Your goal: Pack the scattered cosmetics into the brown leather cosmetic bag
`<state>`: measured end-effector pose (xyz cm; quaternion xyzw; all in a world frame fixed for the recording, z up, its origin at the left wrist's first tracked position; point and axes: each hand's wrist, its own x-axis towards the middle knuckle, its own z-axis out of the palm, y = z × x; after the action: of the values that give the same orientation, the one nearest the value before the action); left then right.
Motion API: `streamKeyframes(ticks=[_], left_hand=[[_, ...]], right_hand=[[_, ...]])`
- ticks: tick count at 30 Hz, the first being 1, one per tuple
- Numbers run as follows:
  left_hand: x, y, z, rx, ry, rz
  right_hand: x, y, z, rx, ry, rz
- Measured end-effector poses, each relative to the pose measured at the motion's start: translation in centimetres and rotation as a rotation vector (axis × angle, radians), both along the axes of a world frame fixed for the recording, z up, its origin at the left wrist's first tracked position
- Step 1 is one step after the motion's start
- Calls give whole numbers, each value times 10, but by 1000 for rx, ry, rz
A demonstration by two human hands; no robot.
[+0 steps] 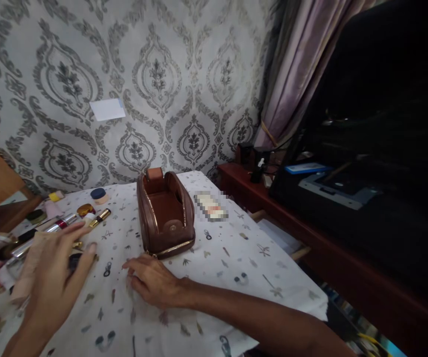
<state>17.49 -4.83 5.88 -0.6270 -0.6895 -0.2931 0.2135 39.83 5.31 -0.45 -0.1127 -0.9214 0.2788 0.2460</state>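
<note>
A brown leather pouch [167,213] stands unzipped and wide open on the patterned white cloth [154,322], with nothing visible inside. Just in front of its near end, my right hand [154,280] rests on the cloth, fingers loosely bent and apart, holding nothing visible. At the left, my left hand [56,277] is over a group of cosmetics, thumb and fingers spread around a dark round item [75,261]. Near its fingertips lie a gold and black tube [100,218] and a gold-lidded jar [85,210]. A blue-lidded jar [98,195] sits farther back.
Several tubes and bottles, including a silver one [56,225], crowd the left side. A pixelated flat object [211,206] lies right of the pouch. Along the right runs a red-brown desk [310,238] with a large black screen [377,124]. The patterned wall [162,74] rises behind.
</note>
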Motion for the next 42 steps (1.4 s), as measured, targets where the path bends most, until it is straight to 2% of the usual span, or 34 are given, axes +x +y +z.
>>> streamKeyframes(ticks=[2, 3, 6, 9, 14, 24, 27, 30, 32, 34, 38, 42], left_hand=[[2, 6, -17, -43, 142, 56], [-2, 8, -27, -59, 207, 132], [-17, 8, -56, -221, 335, 211], [-20, 5, -67, -266, 402, 255], [-6, 6, -61, -249, 350, 400], [-25, -6, -60, -311, 61, 309], [-31, -11, -53, -249, -114, 274], [-36, -17, -45, -93, -363, 236], [-38, -21, -40, 0, -431, 234], [-39, -24, -39, -39, -339, 236], [-37, -24, -45, -311, 8, 212], [-42, -23, -56, -358, 153, 211]], right_hand=[[-1, 1, -7, -22, 4, -2], [0, 2, -11, -26, 10, -5], [3, 2, -16, -36, 16, -15], [4, 2, -16, -17, 10, -5], [3, 4, -15, 10, 27, 29], [0, 6, -22, -26, 94, 47], [-1, 5, -21, -30, 103, 65], [-2, 5, -21, -41, 110, 75], [-2, 5, -22, -49, 109, 82], [-2, 5, -22, -58, 103, 82], [0, 2, -20, -55, 88, 54], [1, 0, -17, -26, 47, 42]])
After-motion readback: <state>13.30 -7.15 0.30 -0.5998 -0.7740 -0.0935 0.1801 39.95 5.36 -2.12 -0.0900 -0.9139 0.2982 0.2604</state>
